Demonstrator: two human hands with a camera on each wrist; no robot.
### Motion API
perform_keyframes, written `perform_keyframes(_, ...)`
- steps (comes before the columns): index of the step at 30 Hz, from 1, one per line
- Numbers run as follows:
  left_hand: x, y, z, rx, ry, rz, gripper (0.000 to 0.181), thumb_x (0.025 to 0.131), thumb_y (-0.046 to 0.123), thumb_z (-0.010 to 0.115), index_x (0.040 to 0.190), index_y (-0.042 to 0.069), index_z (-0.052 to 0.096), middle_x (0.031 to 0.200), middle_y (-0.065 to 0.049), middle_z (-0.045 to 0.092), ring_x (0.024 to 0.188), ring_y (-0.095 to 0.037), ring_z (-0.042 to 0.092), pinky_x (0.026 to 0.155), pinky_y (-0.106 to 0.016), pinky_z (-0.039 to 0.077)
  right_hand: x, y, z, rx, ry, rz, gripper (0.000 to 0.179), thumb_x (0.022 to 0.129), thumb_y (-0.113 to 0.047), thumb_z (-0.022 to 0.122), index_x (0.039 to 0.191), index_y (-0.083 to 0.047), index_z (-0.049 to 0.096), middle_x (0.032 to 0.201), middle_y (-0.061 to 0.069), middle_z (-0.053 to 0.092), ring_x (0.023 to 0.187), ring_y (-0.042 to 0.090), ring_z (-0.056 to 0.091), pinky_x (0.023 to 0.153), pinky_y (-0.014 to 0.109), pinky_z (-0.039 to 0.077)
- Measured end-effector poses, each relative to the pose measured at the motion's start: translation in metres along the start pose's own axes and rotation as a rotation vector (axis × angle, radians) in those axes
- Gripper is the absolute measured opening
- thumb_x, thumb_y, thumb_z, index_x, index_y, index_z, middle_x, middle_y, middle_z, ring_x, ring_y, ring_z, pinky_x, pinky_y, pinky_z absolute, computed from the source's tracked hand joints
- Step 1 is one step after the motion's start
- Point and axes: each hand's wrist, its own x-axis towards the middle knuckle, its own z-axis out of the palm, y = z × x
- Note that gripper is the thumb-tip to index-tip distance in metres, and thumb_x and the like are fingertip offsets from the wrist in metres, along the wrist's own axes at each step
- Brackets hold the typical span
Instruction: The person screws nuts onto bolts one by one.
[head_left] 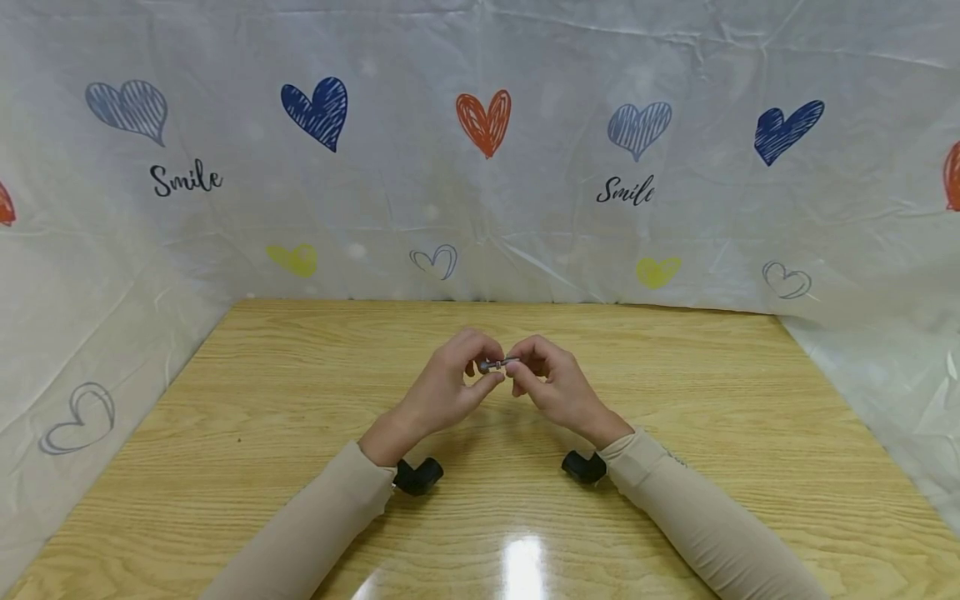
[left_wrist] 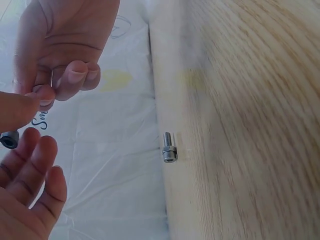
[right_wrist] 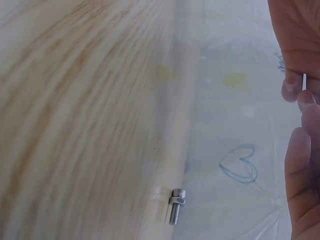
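Both hands meet over the middle of the table and share a small metal bolt (head_left: 492,365). My left hand (head_left: 450,379) pinches its head end between thumb and fingers; in the left wrist view the socket head (left_wrist: 9,140) peeks out below the thumb. A nut (head_left: 498,364) sits partway along the shank. My right hand (head_left: 557,382) pinches the other end, its fingertips covering it. Another socket-head bolt with a nut (left_wrist: 170,149) lies on its side on the table, also visible in the right wrist view (right_wrist: 176,205); the hands hide it in the head view.
The wood-grain table (head_left: 300,358) ends at a white cloth backdrop (head_left: 540,225) printed with hearts, which also flanks both sides. Black wrist mounts (head_left: 418,477) stick out inward from the sleeves. Light glares off the front of the tabletop.
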Motion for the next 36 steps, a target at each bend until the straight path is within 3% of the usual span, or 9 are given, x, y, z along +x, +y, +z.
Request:
perform_keyframes(4, -0.0010, 0.0001, -0.0001, 0.010, -0.015, -0.033, 0.002, 0.095, 0.015, 0.062, 0.094, 0.013, 0.061, 0.089, 0.004, 0.055, 0.078, -0.011, 0.049, 0.063, -0.037, 0.046, -0.0002, 0.0004, 0.0004, -0.013, -0.006, -0.002, 0.006, 0.096, 0.003, 0.053, 0.101, 0.005, 0.056, 0.085, 0.014, 0.060, 0.064, 0.033, 0.060, 0.059, 0.038, 0.053)
perform_keyframes(7, -0.0019, 0.0012, -0.0002, 0.005, -0.026, -0.088, 0.015, 0.099, 0.022, 0.054, 0.092, 0.015, 0.065, 0.090, 0.005, 0.056, 0.078, -0.010, 0.049, 0.063, -0.036, 0.046, -0.0004, -0.0004, 0.0002, -0.006, -0.002, 0.006, 0.006, 0.096, 0.003, 0.053, 0.101, 0.005, 0.056, 0.083, 0.010, 0.059, 0.064, 0.033, 0.060, 0.061, 0.044, 0.053)
perform_keyframes(10, -0.0018, 0.0022, -0.0001, -0.005, -0.027, -0.116, 0.014, 0.098, 0.025, 0.057, 0.098, 0.013, 0.065, 0.093, 0.004, 0.058, 0.078, -0.011, 0.050, 0.064, -0.034, 0.047, -0.0007, -0.0014, -0.0001, 0.003, 0.000, 0.015, 0.007, 0.096, 0.002, 0.053, 0.101, 0.005, 0.056, 0.084, 0.011, 0.059, 0.065, 0.035, 0.060, 0.062, 0.046, 0.053)
perform_keyframes(14, -0.0010, 0.0031, -0.0004, -0.010, -0.011, -0.067, 0.018, 0.090, 0.016, 0.069, 0.104, 0.010, 0.059, 0.093, 0.001, 0.057, 0.078, -0.013, 0.051, 0.063, -0.036, 0.047, -0.0008, -0.0013, -0.0005, 0.001, 0.005, 0.012, 0.007, 0.096, 0.003, 0.053, 0.102, 0.006, 0.056, 0.086, 0.013, 0.060, 0.065, 0.035, 0.060, 0.061, 0.042, 0.053)
perform_keyframes(18, -0.0005, 0.0033, -0.0003, -0.002, 0.004, -0.021, 0.013, 0.090, 0.007, 0.067, 0.098, 0.011, 0.057, 0.088, 0.000, 0.055, 0.076, -0.014, 0.050, 0.061, -0.038, 0.046, -0.0002, 0.0004, -0.0003, 0.005, 0.006, -0.001, 0.007, 0.095, 0.004, 0.053, 0.101, 0.006, 0.056, 0.086, 0.015, 0.060, 0.064, 0.034, 0.060, 0.061, 0.046, 0.053)
perform_keyframes(21, -0.0012, 0.0035, 0.0002, 0.009, -0.001, -0.050, 0.001, 0.095, 0.012, 0.061, 0.094, 0.012, 0.061, 0.087, 0.002, 0.055, 0.076, -0.012, 0.049, 0.061, -0.036, 0.045, -0.0002, 0.0012, -0.0003, 0.010, 0.008, 0.004, 0.006, 0.096, 0.003, 0.053, 0.101, 0.005, 0.056, 0.085, 0.012, 0.060, 0.064, 0.033, 0.060, 0.061, 0.045, 0.052)
perform_keyframes(26, -0.0023, 0.0036, -0.0002, 0.007, -0.014, -0.131, 0.013, 0.098, 0.022, 0.056, 0.096, 0.013, 0.064, 0.090, 0.003, 0.058, 0.077, -0.010, 0.050, 0.063, -0.032, 0.045, -0.0007, 0.0014, -0.0006, 0.010, 0.006, 0.015, 0.007, 0.096, 0.002, 0.053, 0.102, 0.005, 0.056, 0.084, 0.009, 0.059, 0.065, 0.032, 0.060, 0.062, 0.043, 0.053)
perform_keyframes(31, -0.0011, 0.0021, -0.0006, -0.001, -0.004, -0.067, 0.018, 0.090, 0.014, 0.068, 0.104, 0.009, 0.058, 0.092, 0.001, 0.057, 0.077, -0.012, 0.052, 0.062, -0.032, 0.046, -0.0002, 0.0014, -0.0010, 0.007, 0.007, 0.002, 0.007, 0.096, 0.003, 0.053, 0.102, 0.006, 0.056, 0.086, 0.012, 0.061, 0.065, 0.033, 0.060, 0.063, 0.040, 0.054)
perform_keyframes(36, -0.0011, 0.0030, -0.0003, 0.002, -0.010, -0.038, 0.004, 0.095, 0.012, 0.061, 0.098, 0.011, 0.058, 0.088, 0.003, 0.055, 0.076, -0.009, 0.049, 0.061, -0.033, 0.046, -0.0003, 0.0008, -0.0013, 0.005, 0.007, 0.006, 0.007, 0.096, 0.002, 0.053, 0.101, 0.004, 0.056, 0.085, 0.010, 0.060, 0.065, 0.032, 0.060, 0.062, 0.045, 0.053)
